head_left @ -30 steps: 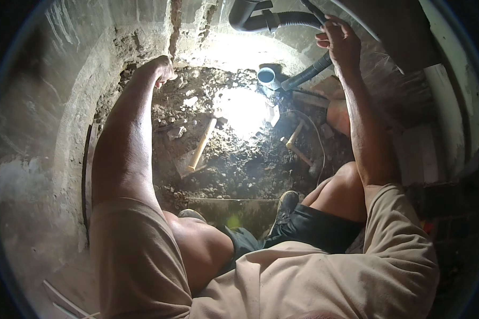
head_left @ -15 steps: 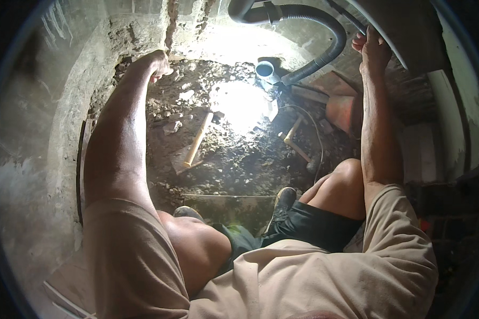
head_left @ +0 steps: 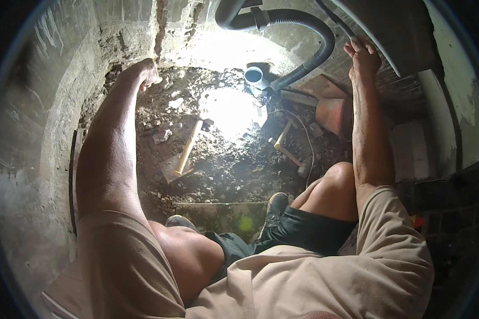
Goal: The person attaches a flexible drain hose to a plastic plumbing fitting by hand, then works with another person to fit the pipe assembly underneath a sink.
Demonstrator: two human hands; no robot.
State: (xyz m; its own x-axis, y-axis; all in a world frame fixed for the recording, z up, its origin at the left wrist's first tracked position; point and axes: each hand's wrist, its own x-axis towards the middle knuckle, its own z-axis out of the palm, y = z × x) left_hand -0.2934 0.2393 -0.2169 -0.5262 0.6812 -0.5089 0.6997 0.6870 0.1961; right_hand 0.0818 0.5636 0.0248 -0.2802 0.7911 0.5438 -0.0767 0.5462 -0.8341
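Note:
My left hand [head_left: 148, 74] reaches to the far left, where the rough wall meets the dirt. Its fingers are curled, and whatever they may hold is hidden. At the far right my right hand [head_left: 365, 56] is raised beside the pale curved rim of a basin-like fixture [head_left: 375, 37]. Its fingers close around the lower end of a thin dark hose [head_left: 332, 17]. Left of that hand a thick grey corrugated drain hose [head_left: 324, 48] bends down toward an open grey pipe end [head_left: 254, 75] standing in the dirt.
A glaring work light [head_left: 229, 111] shines on the rubble. A wooden-handled trowel [head_left: 189, 149] lies on the dirt between my arms. Farther right are a hammer [head_left: 290, 151], a white cable [head_left: 310, 143] and an orange bucket [head_left: 330, 114]. Concrete walls [head_left: 26, 133] curve around.
The whole view has shifted slightly, so the scene sits a little lower and farther left. Both hands keep nearly the same places and poses.

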